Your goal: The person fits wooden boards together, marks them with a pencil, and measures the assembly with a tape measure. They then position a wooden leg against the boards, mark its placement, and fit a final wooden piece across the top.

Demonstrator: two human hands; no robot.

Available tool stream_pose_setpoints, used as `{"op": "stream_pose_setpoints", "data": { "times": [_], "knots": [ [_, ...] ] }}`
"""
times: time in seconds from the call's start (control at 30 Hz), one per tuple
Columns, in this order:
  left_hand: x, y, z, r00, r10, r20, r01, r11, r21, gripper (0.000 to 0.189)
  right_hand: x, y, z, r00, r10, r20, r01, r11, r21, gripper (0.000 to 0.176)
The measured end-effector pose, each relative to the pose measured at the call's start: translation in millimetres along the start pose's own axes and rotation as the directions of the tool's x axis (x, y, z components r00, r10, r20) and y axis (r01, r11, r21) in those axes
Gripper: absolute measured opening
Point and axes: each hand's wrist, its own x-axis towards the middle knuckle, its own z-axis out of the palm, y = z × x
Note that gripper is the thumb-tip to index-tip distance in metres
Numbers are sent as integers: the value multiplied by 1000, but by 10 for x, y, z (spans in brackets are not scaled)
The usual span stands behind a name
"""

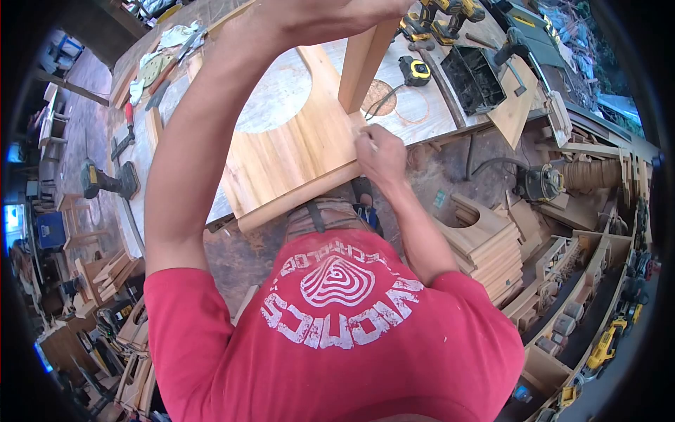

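Note:
A wooden panel [295, 158] with a curved cut-out lies at the workbench's near edge, and a wooden upright piece [362, 63] stands on it. My left hand [330, 14] reaches over the top of the frame and grips the upper end of that upright. My right hand [376, 151] is closed at the panel's right corner, pinching something small and pale that I cannot identify. My red shirt fills the lower part of the view.
A yellow tape measure [416, 70], a black tray [472, 79] and yellow cordless drills [439, 15] lie on the bench [281, 91]. Another drill [105, 181] and hand tools sit at the left. Stacked cut wooden parts [489, 246] stand on the floor at right.

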Motion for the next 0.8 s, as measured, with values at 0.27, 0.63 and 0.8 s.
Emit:
{"op": "stream_pose_setpoints", "data": {
  "times": [0.27, 0.63, 0.8],
  "knots": [
    [-3, 25, 95, 998, -48, -51, 52, 995, 80, 43, -492, 4, -888, 981, 169, -95, -152, 974, 167, 29],
    [-1239, 475, 1249, 504, -854, 129, 834, 442, -331, 94, -145, 500, -1156, 986, 162, 48, -169, 919, 357, 40],
    [-1335, 619, 1424, 445, -896, 6, 880, 436, -190, 72, 367, 784, -1301, 969, 65, 238, -136, 945, 298, 32]
  ]
}}
